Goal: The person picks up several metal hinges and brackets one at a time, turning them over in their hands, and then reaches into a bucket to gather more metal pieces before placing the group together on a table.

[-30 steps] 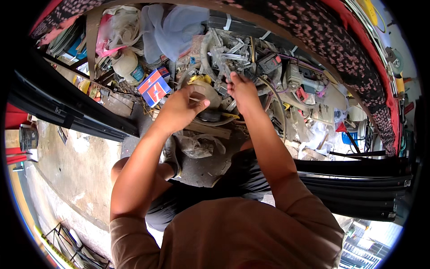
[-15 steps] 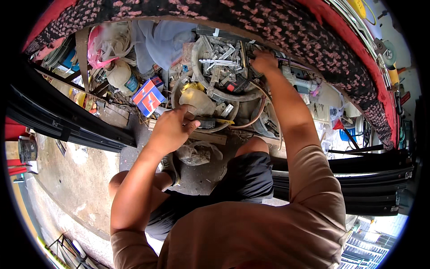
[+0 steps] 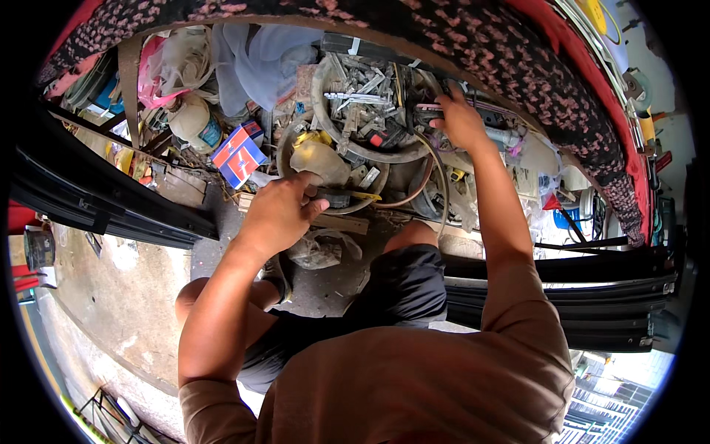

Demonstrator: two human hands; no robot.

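My left hand (image 3: pixel 275 216) is at the near side of a small round bin, its fingers curled and thumb close to the index finger. Just beyond the thumb lies a dark blocky piece (image 3: pixel 337 200) with a yellow strip; the grip on it is partly hidden. A pale rounded lump (image 3: pixel 319 164) lies in that bin. Farther off, a round grey tub (image 3: pixel 323 100) holds metal hardware scraps and a red-and-black piece (image 3: pixel 388 138). My right hand (image 3: pixel 464 124) reaches beyond the tub's right side, fingers around a dark ribbed piece (image 3: pixel 427 111) whose kind I cannot make out.
A blue-and-orange box (image 3: pixel 239 157) and a dusty white jug (image 3: pixel 194 122) stand at left. Curved hose (image 3: pixel 444 181) bends down near my right forearm. Patterned red-and-black cloth (image 3: pixel 444 29) hangs overhead. Black slatted panels (image 3: pixel 555 296) lie right, a dark frame (image 3: pixel 111 196) left.
My right hand has moved slightly right and nearer, and the dark ribbed piece now shows at its fingers. My left hand stays by the small bin. The view has shifted slightly.
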